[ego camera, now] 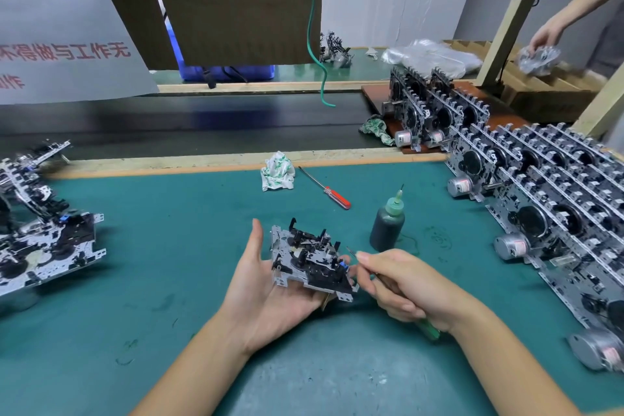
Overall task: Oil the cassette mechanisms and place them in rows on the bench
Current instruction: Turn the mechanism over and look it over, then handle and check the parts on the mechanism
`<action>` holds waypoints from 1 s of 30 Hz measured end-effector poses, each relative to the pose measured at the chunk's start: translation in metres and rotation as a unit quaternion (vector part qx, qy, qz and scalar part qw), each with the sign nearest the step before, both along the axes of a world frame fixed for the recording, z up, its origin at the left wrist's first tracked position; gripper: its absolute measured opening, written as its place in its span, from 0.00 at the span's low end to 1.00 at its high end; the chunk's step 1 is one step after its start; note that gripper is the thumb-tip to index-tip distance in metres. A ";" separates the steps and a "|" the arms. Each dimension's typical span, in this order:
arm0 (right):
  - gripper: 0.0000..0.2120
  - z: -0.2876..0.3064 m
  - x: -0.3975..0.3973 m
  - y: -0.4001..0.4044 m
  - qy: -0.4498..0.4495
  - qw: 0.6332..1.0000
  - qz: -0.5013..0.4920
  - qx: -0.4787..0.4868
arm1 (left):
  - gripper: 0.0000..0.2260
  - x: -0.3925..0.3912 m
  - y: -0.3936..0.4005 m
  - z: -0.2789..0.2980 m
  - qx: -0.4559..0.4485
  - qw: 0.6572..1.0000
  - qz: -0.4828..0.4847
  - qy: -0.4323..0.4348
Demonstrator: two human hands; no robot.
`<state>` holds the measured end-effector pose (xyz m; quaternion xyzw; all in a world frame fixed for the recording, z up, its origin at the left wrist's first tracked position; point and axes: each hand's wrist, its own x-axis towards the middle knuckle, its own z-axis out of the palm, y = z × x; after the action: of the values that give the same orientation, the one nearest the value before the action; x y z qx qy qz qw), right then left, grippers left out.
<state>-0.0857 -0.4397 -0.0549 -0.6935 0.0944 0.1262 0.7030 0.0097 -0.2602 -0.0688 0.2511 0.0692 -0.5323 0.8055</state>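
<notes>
A cassette mechanism (312, 257), grey metal with black plastic parts, lies in the palm of my left hand (266, 290), which cradles it from below with the thumb up at its left side. My right hand (405, 284) grips a thin pointed tool with a green handle (427, 328); its tip is at the mechanism's right edge. A dark oil bottle (387, 226) with a green needle nozzle stands upright on the green mat just beyond my right hand. Rows of mechanisms (547, 199) stand along the right of the bench.
A heap of mechanisms (44, 240) lies at the left edge. A red-handled screwdriver (329, 191) and a crumpled cloth (277, 171) lie at the mat's far side. Another cloth (376, 129) sits on the dark conveyor. Another person's hand (543, 40) reaches in at far right.
</notes>
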 end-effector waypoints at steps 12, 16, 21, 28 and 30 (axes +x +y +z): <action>0.17 -0.011 -0.003 -0.008 -0.115 0.894 -0.137 -0.411 | 0.32 0.012 0.010 -0.002 0.081 0.981 -0.123 -0.125; 0.18 -0.014 -0.010 -0.003 -0.189 0.792 -0.043 -0.578 | 0.29 0.016 0.017 0.001 0.131 0.952 -0.194 -0.198; 0.23 -0.016 -0.031 0.010 -0.268 0.736 0.031 -0.621 | 0.31 0.013 0.016 0.005 0.223 0.908 -0.213 -0.284; 0.29 -0.021 -0.054 0.009 -0.280 0.702 -0.074 -0.651 | 0.42 0.013 0.032 0.011 0.345 0.840 -0.108 -0.404; 0.28 -0.023 -0.055 0.010 -0.286 0.699 -0.085 -0.650 | 0.39 -0.001 0.039 0.011 0.515 0.632 -0.032 -0.578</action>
<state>-0.1405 -0.4299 -0.0783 -0.9697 0.0059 -0.2315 0.0782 0.0089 -0.2210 -0.0582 0.8836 -0.1554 -0.1815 0.4027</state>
